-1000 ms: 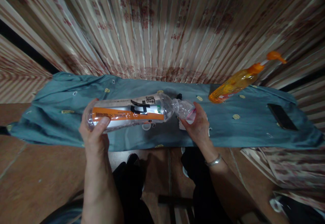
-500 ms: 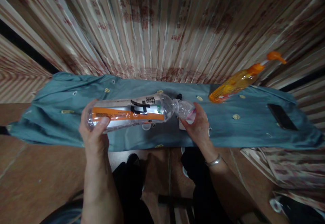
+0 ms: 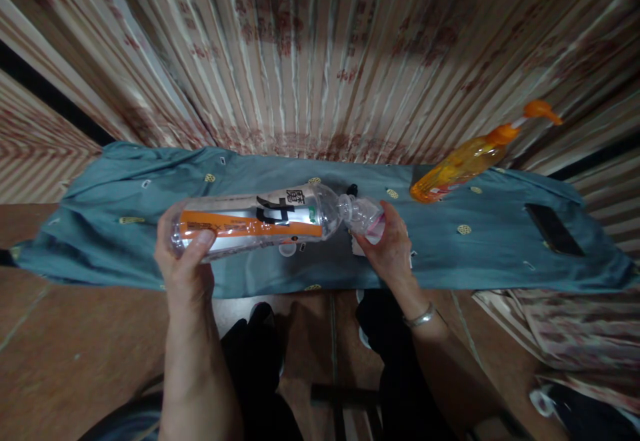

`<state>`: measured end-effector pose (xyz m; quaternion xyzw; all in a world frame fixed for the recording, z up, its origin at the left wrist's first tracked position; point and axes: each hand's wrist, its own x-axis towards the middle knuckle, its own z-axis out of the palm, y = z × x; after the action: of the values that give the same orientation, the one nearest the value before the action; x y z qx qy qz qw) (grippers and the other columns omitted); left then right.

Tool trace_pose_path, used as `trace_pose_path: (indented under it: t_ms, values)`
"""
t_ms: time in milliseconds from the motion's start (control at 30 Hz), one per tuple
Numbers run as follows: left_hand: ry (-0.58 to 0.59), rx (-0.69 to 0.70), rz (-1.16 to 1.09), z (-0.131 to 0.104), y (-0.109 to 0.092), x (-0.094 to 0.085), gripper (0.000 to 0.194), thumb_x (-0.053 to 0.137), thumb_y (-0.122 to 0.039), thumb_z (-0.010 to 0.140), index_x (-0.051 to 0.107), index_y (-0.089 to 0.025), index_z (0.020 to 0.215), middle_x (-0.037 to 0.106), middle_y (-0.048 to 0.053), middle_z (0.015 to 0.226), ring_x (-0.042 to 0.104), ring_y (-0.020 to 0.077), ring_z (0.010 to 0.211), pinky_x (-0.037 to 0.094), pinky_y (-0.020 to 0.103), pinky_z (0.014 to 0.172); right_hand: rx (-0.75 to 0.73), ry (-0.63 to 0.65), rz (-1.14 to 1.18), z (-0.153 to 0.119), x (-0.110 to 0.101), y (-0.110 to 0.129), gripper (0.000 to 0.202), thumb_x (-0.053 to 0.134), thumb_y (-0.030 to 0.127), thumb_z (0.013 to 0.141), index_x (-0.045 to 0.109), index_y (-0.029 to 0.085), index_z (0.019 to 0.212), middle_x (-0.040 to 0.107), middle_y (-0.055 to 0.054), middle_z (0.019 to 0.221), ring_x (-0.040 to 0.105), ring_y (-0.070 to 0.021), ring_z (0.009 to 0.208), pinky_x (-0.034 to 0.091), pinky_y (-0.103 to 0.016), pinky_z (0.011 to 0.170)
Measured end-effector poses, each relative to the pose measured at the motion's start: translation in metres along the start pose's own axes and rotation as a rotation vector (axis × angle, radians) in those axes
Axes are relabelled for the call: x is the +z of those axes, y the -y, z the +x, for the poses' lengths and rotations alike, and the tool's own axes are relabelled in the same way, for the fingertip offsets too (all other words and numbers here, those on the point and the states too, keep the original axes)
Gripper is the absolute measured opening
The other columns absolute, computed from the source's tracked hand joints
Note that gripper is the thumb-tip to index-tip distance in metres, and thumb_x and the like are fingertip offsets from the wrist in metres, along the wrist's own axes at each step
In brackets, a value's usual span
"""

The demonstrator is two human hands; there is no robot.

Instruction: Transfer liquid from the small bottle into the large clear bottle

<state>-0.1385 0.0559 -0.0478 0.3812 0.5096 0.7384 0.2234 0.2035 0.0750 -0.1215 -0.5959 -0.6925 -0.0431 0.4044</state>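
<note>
A large clear plastic bottle point(image 3: 250, 222) with an orange and silver label lies level in the air above the cloth, its neck towards the right. My left hand point(image 3: 186, 244) is wrapped round its base, thumb on the near side. In my right hand point(image 3: 393, 241) is a small clear plastic bottle point(image 3: 366, 215) with some pink on it, tilted so its mouth meets the large bottle's mouth. The two necks touch or overlap; I cannot tell which. My right fingers hide the small bottle's far end. Any liquid passing between them cannot be made out.
A blue-green cloth point(image 3: 440, 261) covers the narrow table. On it stand an orange pump bottle point(image 3: 463, 164) and, further right, a black phone point(image 3: 554, 229). A clear round cap point(image 3: 287, 249) and a pale box point(image 3: 358, 247) lie beneath my hands. A striped curtain point(image 3: 320, 81) hangs behind.
</note>
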Motion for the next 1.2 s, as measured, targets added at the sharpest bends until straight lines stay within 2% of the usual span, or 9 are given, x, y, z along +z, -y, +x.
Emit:
trace_pose_path:
  t_ms: [333,633,833,1067,1200]
  values:
    - [-0.017,-0.021,-0.078,0.0002,-0.0002,0.0010,0.062,0.092,-0.045,0.043,0.079,-0.022,0.099,0.071,0.001,0.093,0.064,0.0192,0.086,0.052,0.038,0.092,-0.017,0.003,-0.009,-0.0003,-0.0005,-0.0007,0.076,0.072,0.049,0.090,0.042,0.018,0.152,0.065,-0.021,0.141,0.063,-0.0364,0.133,0.054,-0.058,0.109]
    - [0.052,0.055,0.069,0.0015,0.0067,-0.0058,0.060,0.083,-0.052,0.056,0.076,-0.025,0.109,0.070,0.003,0.098,0.068,0.0250,0.089,0.057,0.047,0.092,0.005,0.014,-0.004,-0.0001,-0.0009,-0.0004,0.075,0.072,0.050,0.089,0.043,0.019,0.151,0.065,-0.020,0.142,0.063,-0.0365,0.132,0.053,-0.060,0.111]
    - [0.048,0.034,0.062,0.0011,0.0055,-0.0052,0.065,0.085,-0.054,0.054,0.075,-0.023,0.110,0.069,0.003,0.098,0.067,0.0238,0.087,0.056,0.046,0.093,-0.009,-0.008,-0.003,0.0000,-0.0009,0.0006,0.074,0.071,0.048,0.090,0.043,0.018,0.152,0.065,-0.021,0.142,0.063,-0.0370,0.133,0.054,-0.060,0.110]
    - [0.028,0.002,0.023,0.0010,0.0039,-0.0033,0.062,0.085,-0.050,0.052,0.076,-0.024,0.107,0.067,0.002,0.093,0.066,0.0228,0.086,0.055,0.045,0.092,0.022,0.005,0.011,0.0020,-0.0013,0.0003,0.078,0.072,0.051,0.089,0.040,0.020,0.154,0.062,-0.020,0.145,0.060,-0.0376,0.136,0.052,-0.061,0.112]
    - [0.014,-0.012,-0.040,-0.0002,0.0035,-0.0004,0.059,0.087,-0.044,0.050,0.076,-0.022,0.104,0.066,0.000,0.090,0.063,0.0190,0.082,0.052,0.038,0.088,0.009,-0.014,0.008,0.0038,-0.0010,-0.0014,0.076,0.071,0.048,0.090,0.041,0.020,0.154,0.062,-0.020,0.145,0.060,-0.0373,0.136,0.052,-0.061,0.112]
